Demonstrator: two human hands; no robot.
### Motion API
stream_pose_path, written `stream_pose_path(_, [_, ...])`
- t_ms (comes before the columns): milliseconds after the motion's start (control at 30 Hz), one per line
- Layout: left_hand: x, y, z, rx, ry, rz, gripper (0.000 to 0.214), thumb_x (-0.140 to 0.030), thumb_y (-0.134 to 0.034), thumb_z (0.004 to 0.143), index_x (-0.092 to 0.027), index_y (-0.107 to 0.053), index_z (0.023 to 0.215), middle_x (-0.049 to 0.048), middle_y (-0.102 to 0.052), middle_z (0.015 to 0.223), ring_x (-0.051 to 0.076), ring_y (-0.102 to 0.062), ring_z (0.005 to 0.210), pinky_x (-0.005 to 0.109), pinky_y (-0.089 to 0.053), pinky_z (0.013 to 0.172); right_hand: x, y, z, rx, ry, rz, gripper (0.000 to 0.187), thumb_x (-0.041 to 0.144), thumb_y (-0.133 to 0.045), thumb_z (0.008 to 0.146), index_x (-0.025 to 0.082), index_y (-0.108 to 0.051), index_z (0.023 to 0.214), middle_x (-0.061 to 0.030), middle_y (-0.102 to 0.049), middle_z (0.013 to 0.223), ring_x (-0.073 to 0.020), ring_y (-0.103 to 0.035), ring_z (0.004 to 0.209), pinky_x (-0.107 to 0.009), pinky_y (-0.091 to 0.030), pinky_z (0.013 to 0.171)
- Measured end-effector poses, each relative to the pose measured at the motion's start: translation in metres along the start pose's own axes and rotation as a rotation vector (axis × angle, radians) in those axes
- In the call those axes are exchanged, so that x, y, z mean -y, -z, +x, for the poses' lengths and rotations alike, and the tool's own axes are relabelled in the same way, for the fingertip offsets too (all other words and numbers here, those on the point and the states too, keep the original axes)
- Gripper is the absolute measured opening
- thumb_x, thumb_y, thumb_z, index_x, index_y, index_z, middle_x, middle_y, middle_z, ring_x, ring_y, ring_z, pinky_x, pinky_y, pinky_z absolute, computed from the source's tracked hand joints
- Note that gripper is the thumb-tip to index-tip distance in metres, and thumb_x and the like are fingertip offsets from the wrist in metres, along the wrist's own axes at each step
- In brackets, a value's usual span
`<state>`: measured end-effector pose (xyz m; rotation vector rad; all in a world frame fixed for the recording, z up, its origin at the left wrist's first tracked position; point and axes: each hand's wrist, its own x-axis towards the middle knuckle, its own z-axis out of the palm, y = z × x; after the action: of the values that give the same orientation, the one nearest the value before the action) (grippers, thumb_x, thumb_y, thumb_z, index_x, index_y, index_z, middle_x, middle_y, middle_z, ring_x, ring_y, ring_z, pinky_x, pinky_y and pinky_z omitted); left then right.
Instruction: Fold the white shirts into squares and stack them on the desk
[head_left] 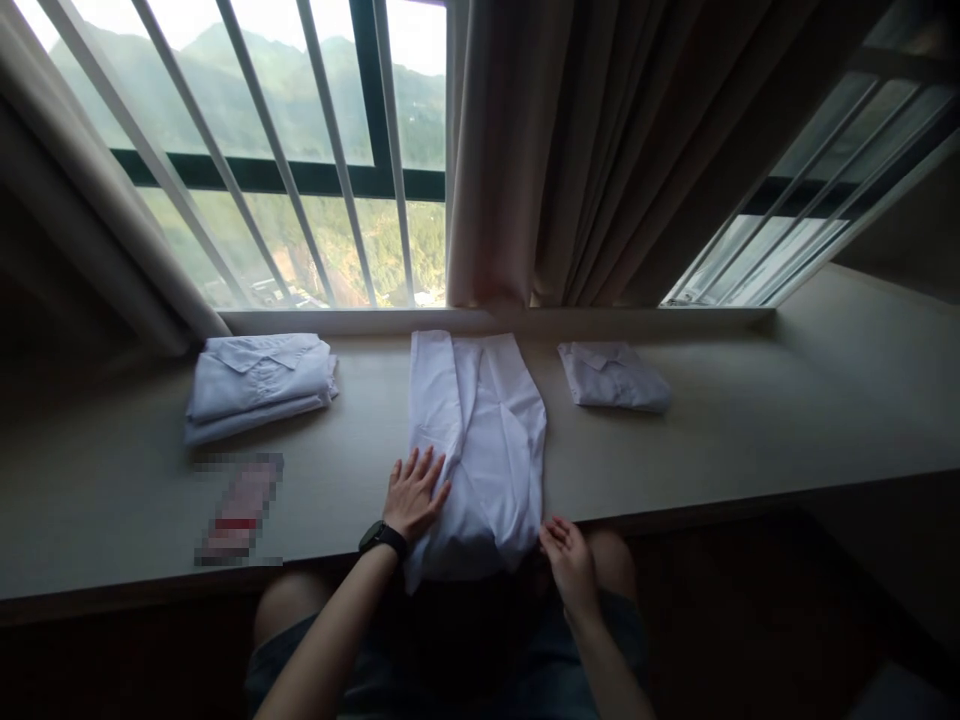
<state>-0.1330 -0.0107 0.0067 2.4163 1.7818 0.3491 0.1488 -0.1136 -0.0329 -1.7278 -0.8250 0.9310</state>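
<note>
Leftmost, at mid-height, folded white collared shirts (259, 375) form a thick, soft-edged stack. Just left of centre, the left hand (415, 495) lies flat, fingers spread, on a creased, partly folded white garment (499, 450) filling the middle. At lower centre-right, the right hand (566, 555) curls narrowly at its edge; whether it pinches cloth, I cannot tell. Farther right sits a compact folded shirt (615, 378).

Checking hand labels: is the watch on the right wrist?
No, the black watch is on the wrist of the left hand, which rests on the middle white garment.
</note>
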Motion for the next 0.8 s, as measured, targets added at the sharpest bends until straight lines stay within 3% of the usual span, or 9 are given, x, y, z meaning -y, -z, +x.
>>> stream_pose_path(133, [0.002, 0.000, 0.001, 0.011, 0.028, -0.043, 0.052, -0.038, -0.022, 0.104, -0.028, -0.044, 0.150, 0.0024, -0.035, 0.160, 0.026, -0.023, 0.151, 0.052, -0.019, 0.121, 0.019, -0.008, -0.007, -0.015, 0.035, -0.227, 0.059, 0.063, -0.055, 0.079, 0.021, -0.060, 0.120, -0.0122, -0.073, 0.107, -0.0284, -0.073, 0.096, -0.035, -0.059, 0.081])
stream_pose_path(233, [0.002, 0.002, -0.002, 0.003, 0.053, -0.061, 0.053, -0.036, -0.022, 0.104, -0.020, -0.043, 0.150, 0.0069, -0.036, 0.159, 0.027, -0.026, 0.150, 0.052, -0.023, 0.120, 0.037, -0.009, -0.001, -0.005, 0.036, -0.460, 0.057, 0.063, -0.050, 0.085, 0.019, -0.062, 0.119, -0.0112, -0.074, 0.097, -0.0292, -0.072, 0.098, -0.036, -0.055, 0.085])
stream_pose_path(333, [-0.006, 0.004, -0.013, -0.031, 0.027, -0.020, 0.054, -0.035, -0.023, 0.104, -0.016, -0.040, 0.151, 0.0107, -0.032, 0.161, 0.028, -0.024, 0.151, 0.052, -0.024, 0.120, 0.047, -0.010, 0.005, 0.035, 0.033, -0.632, 0.050, 0.061, -0.051, 0.087, 0.019, -0.066, 0.109, -0.0131, -0.073, 0.102, -0.0308, -0.070, 0.101, -0.037, -0.053, 0.084])
stream_pose_path(500, [-0.030, -0.006, -0.040, -0.076, -0.004, 0.065, 0.061, -0.039, -0.027, 0.103, -0.005, -0.034, 0.153, 0.0192, -0.027, 0.161, 0.031, -0.021, 0.151, 0.051, -0.023, 0.121, 0.050, -0.017, 0.010, 0.012, 0.084, -0.648, 0.026, 0.046, -0.062, 0.083, 0.023, -0.067, 0.094, -0.0104, -0.074, 0.098, -0.0275, -0.071, 0.094, -0.033, -0.053, 0.082])
stream_pose_path(667, [-0.039, -0.020, -0.054, -0.106, -0.004, 0.116, 0.065, -0.043, -0.030, 0.101, -0.003, -0.035, 0.152, 0.0209, -0.029, 0.160, 0.032, -0.021, 0.151, 0.050, -0.020, 0.123, 0.053, -0.016, 0.013, 0.044, 0.024, -0.612, 0.040, 0.052, -0.059, 0.084, 0.023, -0.065, 0.111, -0.0104, -0.074, 0.102, -0.0276, -0.072, 0.093, -0.033, -0.052, 0.075])
stream_pose_path(800, [-0.036, -0.024, -0.052, -0.105, -0.003, 0.123, 0.065, -0.044, -0.032, 0.101, -0.004, -0.037, 0.151, 0.0207, -0.031, 0.158, 0.032, -0.024, 0.150, 0.051, -0.022, 0.122, 0.063, -0.012, 0.013, 0.112, 0.054, -0.826, 0.037, 0.056, -0.057, 0.085, 0.023, -0.069, 0.099, -0.0145, -0.074, 0.103, -0.0304, -0.070, 0.098, -0.034, -0.049, 0.075])
